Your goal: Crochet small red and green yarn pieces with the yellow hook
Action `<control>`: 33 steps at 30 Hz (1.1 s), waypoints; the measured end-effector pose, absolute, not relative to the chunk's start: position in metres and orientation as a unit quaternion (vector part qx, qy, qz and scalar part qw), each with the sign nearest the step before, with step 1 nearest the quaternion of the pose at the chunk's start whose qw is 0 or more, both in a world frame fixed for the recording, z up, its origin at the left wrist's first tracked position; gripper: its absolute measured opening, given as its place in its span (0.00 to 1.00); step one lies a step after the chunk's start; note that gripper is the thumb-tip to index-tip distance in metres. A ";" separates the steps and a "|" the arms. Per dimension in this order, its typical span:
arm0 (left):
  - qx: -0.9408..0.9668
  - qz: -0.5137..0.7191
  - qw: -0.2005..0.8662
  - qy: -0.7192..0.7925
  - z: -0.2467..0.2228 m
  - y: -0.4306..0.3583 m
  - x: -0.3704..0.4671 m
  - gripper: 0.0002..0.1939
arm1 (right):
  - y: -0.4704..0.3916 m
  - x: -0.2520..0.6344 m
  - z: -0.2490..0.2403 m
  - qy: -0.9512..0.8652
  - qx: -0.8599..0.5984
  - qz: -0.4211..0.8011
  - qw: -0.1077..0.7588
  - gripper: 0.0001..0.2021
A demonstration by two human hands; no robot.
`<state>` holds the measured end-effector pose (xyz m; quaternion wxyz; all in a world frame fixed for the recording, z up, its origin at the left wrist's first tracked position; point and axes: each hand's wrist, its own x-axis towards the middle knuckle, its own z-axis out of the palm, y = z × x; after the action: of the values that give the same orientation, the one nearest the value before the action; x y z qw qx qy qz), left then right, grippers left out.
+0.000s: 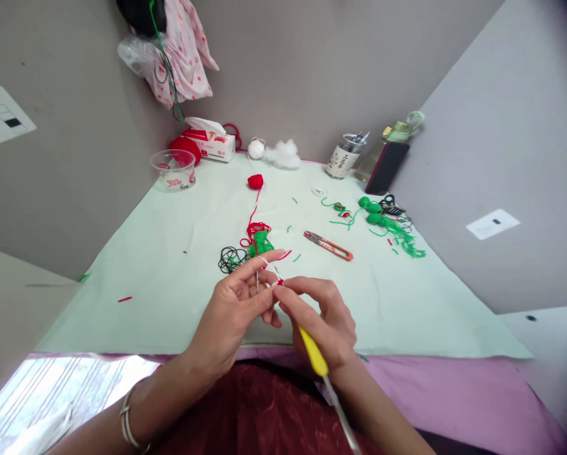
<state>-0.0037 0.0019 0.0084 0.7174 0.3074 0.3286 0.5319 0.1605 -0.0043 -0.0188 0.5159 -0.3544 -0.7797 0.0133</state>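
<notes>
My right hand (323, 316) is closed around a crochet hook (313, 351) with a yellow grip, its metal shaft running down toward my lap. Facing it, my left hand (233, 306) pinches a tiny red-and-white crochet piece (279, 283) between thumb and fingers. White yarn (270, 264) passes over the raised left index finger. The hook's tip is at the piece, mostly hidden by fingertips. Just beyond my hands lie a green yarn bundle (261, 243), loose red yarn (257, 229) and a black cord tangle (232, 260). Farther off is a red yarn ball (255, 181).
Orange-handled thread snips (335, 249) lie right of centre. Green crocheted pieces (374, 215) and black scissors (391, 204) sit farther right. Along the back stand a plastic tub (174, 174), tissue box (212, 145), white stuffing (283, 154), pen cup (344, 158) and phone (387, 168).
</notes>
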 end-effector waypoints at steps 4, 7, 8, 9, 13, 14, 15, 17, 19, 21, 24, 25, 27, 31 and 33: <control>0.239 0.478 0.791 0.296 0.012 0.007 -0.008 0.18 | -0.001 0.160 -0.013 -0.731 -0.351 0.086 0.578 0.15; 0.249 0.488 0.781 0.299 0.015 0.008 -0.010 0.17 | 0.004 0.159 -0.003 -0.644 -0.355 0.241 0.634 0.12; 0.263 0.491 0.775 0.300 0.016 0.008 -0.009 0.17 | 0.006 0.158 -0.001 -0.632 -0.351 0.275 0.634 0.12; 0.277 0.491 0.770 0.300 0.016 0.007 -0.008 0.17 | 0.007 0.157 0.001 -0.628 -0.347 0.292 0.632 0.11; 0.309 0.495 0.747 0.319 0.015 0.005 -0.005 0.16 | 0.010 0.153 0.001 -0.641 -0.342 0.298 0.620 0.10; 0.311 0.500 0.739 0.328 0.015 0.005 -0.005 0.16 | 0.010 0.153 0.000 -0.635 -0.345 0.300 0.623 0.10; 0.311 0.506 0.731 0.336 0.014 0.005 -0.004 0.15 | 0.009 0.152 -0.001 -0.633 -0.349 0.298 0.623 0.11; 0.301 0.517 0.723 0.346 0.013 0.005 -0.003 0.16 | 0.006 0.152 -0.004 -0.657 -0.365 0.248 0.612 0.12; 0.275 0.516 0.736 0.341 0.012 0.005 -0.002 0.18 | 0.003 0.153 -0.008 -0.695 -0.376 0.168 0.590 0.12; 0.244 0.494 0.770 0.320 0.011 0.007 -0.002 0.20 | 0.002 0.155 -0.011 -0.717 -0.376 0.113 0.575 0.13; 0.212 0.468 0.803 0.300 0.009 0.011 -0.006 0.19 | 0.004 0.157 -0.010 -0.688 -0.380 0.143 0.602 0.12; 0.210 0.471 0.802 0.302 0.009 0.012 -0.007 0.18 | 0.005 0.158 -0.009 -0.662 -0.380 0.184 0.619 0.12; 0.224 0.483 0.786 0.313 0.008 0.012 -0.008 0.15 | 0.008 0.158 -0.007 -0.608 -0.369 0.290 0.640 0.11; 0.297 0.487 0.754 0.326 0.010 0.009 -0.006 0.15 | 0.010 0.156 -0.007 -0.599 -0.361 0.355 0.620 0.09; 0.346 0.484 0.732 0.331 0.011 0.008 -0.007 0.15 | 0.011 0.156 -0.008 -0.592 -0.364 0.368 0.618 0.09</control>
<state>-0.0074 0.0081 0.0108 0.7324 0.3461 0.3312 0.4839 0.1562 0.0112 -0.0082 0.6177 -0.3638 -0.5922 0.3679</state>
